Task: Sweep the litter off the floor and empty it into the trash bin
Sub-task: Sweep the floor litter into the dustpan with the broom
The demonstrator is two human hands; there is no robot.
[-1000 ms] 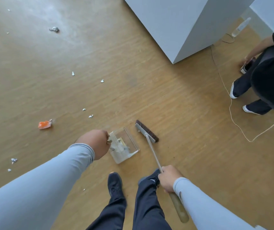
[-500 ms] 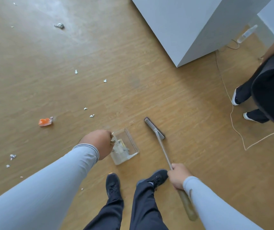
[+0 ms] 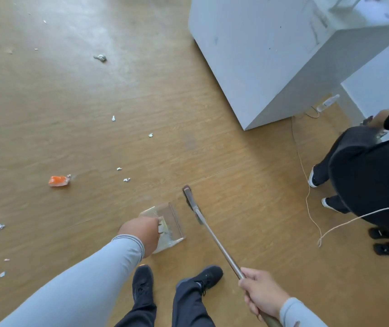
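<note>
Litter (image 3: 58,180) lies scattered across the floor (image 3: 47,114) at left; mid-sweep, left hand (image 3: 141,233) grips the dustpan (image 3: 168,224), right hand (image 3: 263,295) grips the broom (image 3: 202,220). Next, I judge, shift leftward.

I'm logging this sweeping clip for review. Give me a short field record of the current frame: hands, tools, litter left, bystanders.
left hand: holds the clear dustpan on the floor
right hand: grips the broom handle
broom head: on the floor, just right of the dustpan
litter left: orange wrapper, crumpled foil, small white scraps
bystander: person in black at right, beside a white cord
trash bin: not in view
</note>
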